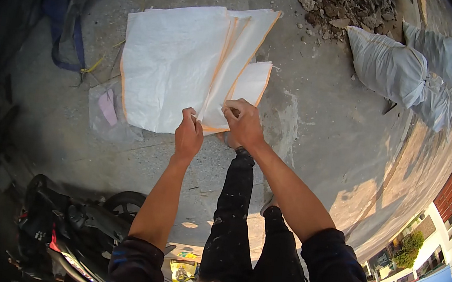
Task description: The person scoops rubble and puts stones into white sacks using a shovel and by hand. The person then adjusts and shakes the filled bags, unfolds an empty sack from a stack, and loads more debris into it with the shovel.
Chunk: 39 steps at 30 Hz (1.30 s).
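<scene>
Several white woven sacks with orange edge stripes lie flat and overlapping on the concrete in front of me. My left hand is closed on the near edge of a sack, thumb and fingers pinched together. Just to its right, my right hand has its fingers curled and pinched on the same sack material. Between the two hands the sack's edge is slightly raised and folded. My right fingertips are partly hidden by the back of the hand.
Broken rubble is heaped at the top right, beside filled, tied grey sacks. A clear plastic bag lies left of the white sacks, near a blue strap. A black motorcycle stands at lower left.
</scene>
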### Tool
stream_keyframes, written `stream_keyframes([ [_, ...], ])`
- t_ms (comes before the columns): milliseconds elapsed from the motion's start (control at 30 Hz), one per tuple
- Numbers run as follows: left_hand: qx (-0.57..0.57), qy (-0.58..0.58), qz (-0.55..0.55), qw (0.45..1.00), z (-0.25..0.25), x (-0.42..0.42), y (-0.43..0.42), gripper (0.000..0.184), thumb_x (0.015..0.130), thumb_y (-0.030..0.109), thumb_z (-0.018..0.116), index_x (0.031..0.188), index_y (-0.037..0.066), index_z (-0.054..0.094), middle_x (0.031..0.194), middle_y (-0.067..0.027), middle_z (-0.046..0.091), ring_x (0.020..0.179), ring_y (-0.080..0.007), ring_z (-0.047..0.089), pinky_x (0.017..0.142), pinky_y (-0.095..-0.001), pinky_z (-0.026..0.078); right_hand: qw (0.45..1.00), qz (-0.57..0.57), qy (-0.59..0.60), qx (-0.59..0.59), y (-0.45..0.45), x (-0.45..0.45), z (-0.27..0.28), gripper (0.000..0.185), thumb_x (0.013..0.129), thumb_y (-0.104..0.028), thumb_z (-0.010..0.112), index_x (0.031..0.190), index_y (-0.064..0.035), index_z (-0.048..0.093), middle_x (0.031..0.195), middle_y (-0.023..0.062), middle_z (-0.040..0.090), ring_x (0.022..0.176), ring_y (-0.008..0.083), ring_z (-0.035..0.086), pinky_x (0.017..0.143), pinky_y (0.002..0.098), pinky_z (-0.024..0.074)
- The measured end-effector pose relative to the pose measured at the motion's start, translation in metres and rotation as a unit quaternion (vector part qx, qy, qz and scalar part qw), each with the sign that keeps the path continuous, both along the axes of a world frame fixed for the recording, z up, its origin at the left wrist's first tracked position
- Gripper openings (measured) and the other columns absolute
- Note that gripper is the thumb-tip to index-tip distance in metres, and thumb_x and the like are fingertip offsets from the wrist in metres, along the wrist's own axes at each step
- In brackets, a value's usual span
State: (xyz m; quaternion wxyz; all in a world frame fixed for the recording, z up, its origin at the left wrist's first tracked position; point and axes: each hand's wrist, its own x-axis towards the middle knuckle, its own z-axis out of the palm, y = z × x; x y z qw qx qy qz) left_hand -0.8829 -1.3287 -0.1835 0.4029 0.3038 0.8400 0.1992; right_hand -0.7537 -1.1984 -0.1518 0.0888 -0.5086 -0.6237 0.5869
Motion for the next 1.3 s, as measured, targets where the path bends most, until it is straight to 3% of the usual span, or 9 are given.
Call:
stream_keyframes([
  [133, 0.11, 0.004, -0.113, 0.988, 0.005, -0.012, 0.0, 0.015, 0.088, -0.001, 0.052, 0.103, 0.0, 0.055, 0.087, -0.0138, 0.058, 0.073, -0.0332, 0.059, 0.067, -0.0415, 0.048, 0.997, 0.007, 0.03, 0.077, -0.012, -0.019, -0.001, 0.013, 0.084, -0.008, 0.058, 0.08, 0.0037, 0.062, 0.066, 0.0185, 0.057, 0.071, 0.036, 0.056, 0.066, 0.0439, 0.046],
  [267, 0.056, -0.097, -0.072, 0.991, 0.01, -0.025, 0.006, 0.018, 0.091, 0.002, 0.051, 0.103, 0.001, 0.064, 0.091, -0.0117, 0.055, 0.077, -0.027, 0.057, 0.07, -0.0365, 0.047, 0.996, -0.018, 0.038, 0.081, -0.017, -0.024, -0.018, 0.017, 0.084, -0.012, 0.059, 0.077, 0.0038, 0.061, 0.069, 0.0194, 0.061, 0.071, 0.036, 0.059, 0.067, 0.0443, 0.0467],
  [367, 0.011, -0.195, 0.039, 0.98, 0.016, -0.024, 0.013, 0.022, 0.093, 0.011, 0.053, 0.107, 0.004, 0.067, 0.09, -0.011, 0.054, 0.075, -0.0231, 0.056, 0.071, -0.034, 0.046, 0.99, 0.039, -0.031, -0.13, -0.008, -0.024, -0.012, 0.016, 0.08, -0.01, 0.062, 0.074, 0.0044, 0.063, 0.073, 0.0216, 0.064, 0.073, 0.038, 0.062, 0.069, 0.0439, 0.0488],
  [500, 0.004, -0.065, -0.025, 0.998, 0.011, -0.014, 0.027, 0.027, 0.093, 0.024, 0.055, 0.096, 0.001, 0.068, 0.084, -0.0132, 0.058, 0.071, -0.0291, 0.058, 0.069, -0.038, 0.047, 0.99, -0.002, -0.046, -0.134, -0.024, -0.036, -0.029, 0.011, 0.075, -0.005, 0.062, 0.073, 0.0038, 0.069, 0.078, 0.0224, 0.067, 0.076, 0.0362, 0.067, 0.07, 0.0406, 0.0525],
  [633, -0.069, 0.107, -0.075, 0.989, -0.01, 0.001, 0.051, 0.033, 0.091, 0.028, 0.057, 0.077, -0.001, 0.065, 0.081, -0.0165, 0.061, 0.073, -0.0381, 0.06, 0.068, -0.0453, 0.047, 0.991, -0.113, -0.066, -0.031, -0.04, -0.018, -0.056, 0.01, 0.076, -0.005, 0.069, 0.084, -0.0002, 0.073, 0.073, 0.0141, 0.068, 0.061, 0.0192, 0.063, 0.057, 0.0315, 0.0487],
  [933, -0.185, 0.206, -0.105, 0.955, -0.1, -0.006, 0.057, 0.027, 0.084, 0.029, 0.062, 0.08, 0.003, 0.068, 0.086, -0.0179, 0.068, 0.081, -0.0348, 0.067, 0.071, -0.0459, 0.053, 0.859, -0.51, -0.03, -0.034, 0.067, 0.19, 0.098, 0.025, 0.085, -0.003, 0.064, 0.108, 0.0073, 0.064, 0.089, 0.0084, 0.065, 0.075, 0.0115, 0.061, 0.064, 0.0246, 0.0499],
  [1067, -0.162, 0.138, -0.075, 0.974, -0.152, -0.031, 0.042, 0.031, 0.087, 0.032, 0.062, 0.084, 0.002, 0.069, 0.088, -0.0181, 0.067, 0.079, -0.0394, 0.065, 0.072, -0.0457, 0.052, 0.847, -0.506, -0.162, 0.027, 0.051, 0.355, 0.173, 0.023, 0.088, -0.002, 0.057, 0.108, 0.0083, 0.06, 0.096, 0.0123, 0.063, 0.083, 0.0171, 0.065, 0.074, 0.0298, 0.0563],
  [1200, 0.018, 0.121, -0.139, 0.983, -0.116, -0.015, 0.037, 0.04, 0.089, 0.032, 0.061, 0.109, -0.003, 0.062, 0.11, -0.0245, 0.06, 0.104, -0.0413, 0.057, 0.09, -0.0459, 0.045, 0.873, -0.378, -0.3, 0.073, -0.013, 0.417, 0.245, 0.013, 0.088, -0.006, 0.059, 0.097, 0.001, 0.062, 0.085, 0.0027, 0.064, 0.069, 0.0079, 0.059, 0.064, 0.0234, 0.049],
  [1300, 0.061, 0.127, -0.162, 0.977, -0.008, 0.041, 0.045, 0.046, 0.091, 0.025, 0.059, 0.124, -0.005, 0.048, 0.123, -0.0272, 0.049, 0.118, -0.0411, 0.045, 0.099, -0.0477, 0.037, 0.869, -0.311, -0.339, 0.183, -0.052, 0.408, 0.276, 0.018, 0.077, 0.0, 0.064, 0.094, -0.0024, 0.062, 0.082, 0.0049, 0.06, 0.064, 0.014, 0.055, 0.058, 0.0271, 0.0434],
])
